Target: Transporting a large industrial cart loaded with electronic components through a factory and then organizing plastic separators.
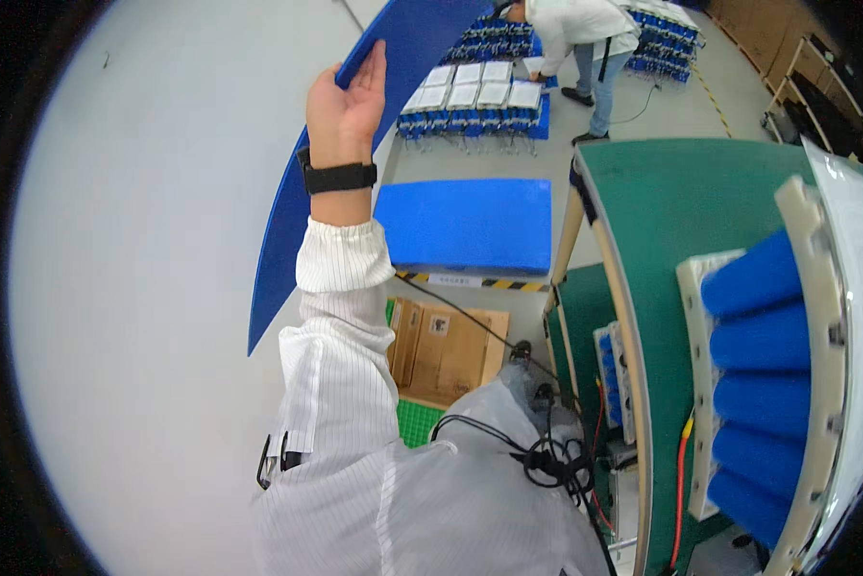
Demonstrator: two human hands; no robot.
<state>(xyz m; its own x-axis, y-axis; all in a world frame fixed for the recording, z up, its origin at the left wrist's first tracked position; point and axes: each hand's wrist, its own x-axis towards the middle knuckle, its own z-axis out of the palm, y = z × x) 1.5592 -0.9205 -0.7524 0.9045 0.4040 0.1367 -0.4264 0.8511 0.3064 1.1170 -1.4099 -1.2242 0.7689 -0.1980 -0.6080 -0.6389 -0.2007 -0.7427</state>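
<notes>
My left hand [349, 101] is raised ahead of me, palm toward me, a black band round its wrist. It grips the edge of a large flat blue board [287, 235], which stands tilted and runs on past the top of the view. Part of the board is hidden behind the hand and sleeve. My right hand is out of view. Close on the right, a battery pack [760, 370] with a row of blue cylindrical cells in off-white end frames stands at the green-topped bench [681, 187].
Beyond the board lies a blue slab [465, 226], with a wooden crate [450, 350] nearer on the floor. Farther off, a person [590, 43] in a white coat bends over rows of battery packs [479, 101]. A red cable [682, 490] hangs by the bench.
</notes>
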